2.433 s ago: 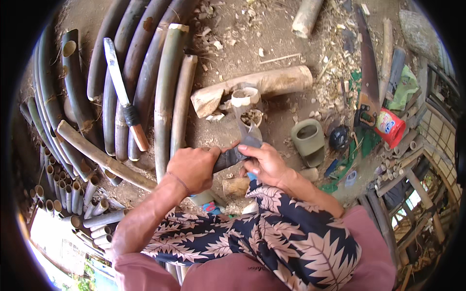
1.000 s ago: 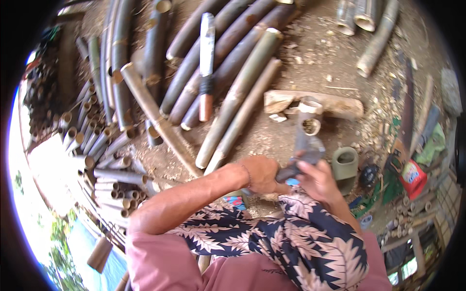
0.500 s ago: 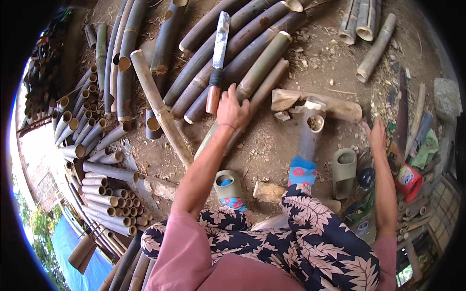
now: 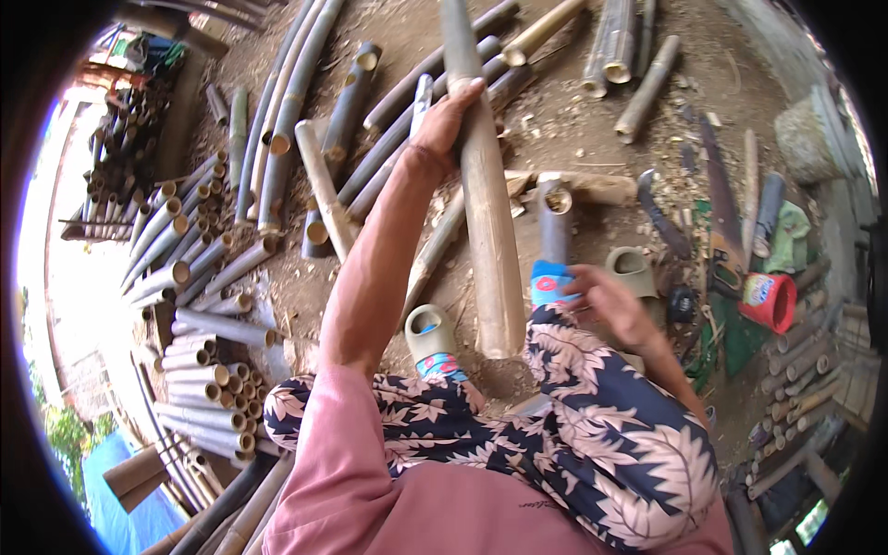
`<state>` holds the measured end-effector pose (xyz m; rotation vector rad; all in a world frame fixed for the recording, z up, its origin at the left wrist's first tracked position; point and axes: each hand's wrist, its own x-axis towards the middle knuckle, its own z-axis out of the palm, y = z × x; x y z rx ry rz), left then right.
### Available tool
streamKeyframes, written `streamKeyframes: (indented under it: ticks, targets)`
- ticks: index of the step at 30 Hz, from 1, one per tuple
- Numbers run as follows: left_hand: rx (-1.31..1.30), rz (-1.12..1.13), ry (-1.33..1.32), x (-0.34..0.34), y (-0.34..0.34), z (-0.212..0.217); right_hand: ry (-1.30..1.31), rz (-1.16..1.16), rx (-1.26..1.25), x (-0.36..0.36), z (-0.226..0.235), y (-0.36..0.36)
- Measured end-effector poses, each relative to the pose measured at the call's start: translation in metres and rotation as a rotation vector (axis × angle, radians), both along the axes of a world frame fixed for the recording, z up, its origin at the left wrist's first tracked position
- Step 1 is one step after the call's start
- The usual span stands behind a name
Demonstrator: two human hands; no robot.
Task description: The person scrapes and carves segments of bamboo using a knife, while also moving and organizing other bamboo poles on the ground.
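Note:
My left hand (image 4: 450, 118) reaches far forward and is shut around a thick, pale bamboo pole (image 4: 490, 240). The pole runs from the top of the view down to its cut end between my knees. My right hand (image 4: 603, 302) rests low by my right knee with loose fingers and nothing visible in it. It touches my blue sock (image 4: 550, 282), just below a short grey bamboo tube (image 4: 554, 222) that leans against a wooden block (image 4: 592, 188).
Long bamboo poles (image 4: 351, 111) fan out over the dirt ahead, a long knife (image 4: 421, 97) lying on them. Several cut tubes (image 4: 194, 305) are stacked at my left. A saw (image 4: 723, 217), a curved blade (image 4: 662, 220) and a red cup (image 4: 768, 302) lie at right.
Both hands left the small piece at my lap. My left hand reached to the pile and closed on a pole, now drawn toward me. My right hand swung out right, then returned to my knee.

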<state>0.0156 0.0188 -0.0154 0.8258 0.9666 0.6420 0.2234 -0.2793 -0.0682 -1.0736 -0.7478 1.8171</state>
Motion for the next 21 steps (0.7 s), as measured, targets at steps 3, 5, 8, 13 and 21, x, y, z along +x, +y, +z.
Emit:
streamKeyframes:
  ticks: [3,5,8,13,21]
  targets:
    - [0.118,0.075,-0.027,0.015,-0.017,0.003,0.300,0.153,-0.036,-0.050,0.019,0.015]
    - [0.156,0.094,-0.086,0.028,-0.020,0.005,0.194,0.208,0.011,-0.049,0.025,0.016]
    - [0.038,0.082,-0.191,0.048,-0.026,0.043,0.046,0.211,0.051,-0.033,0.001,0.014]
    - [0.243,-0.053,-0.121,0.055,-0.038,0.070,-0.449,0.146,0.304,-0.020,-0.006,0.018]
    - [0.739,-0.183,-0.058,0.079,-0.081,0.097,-0.991,-0.210,0.266,0.060,0.035,0.020]
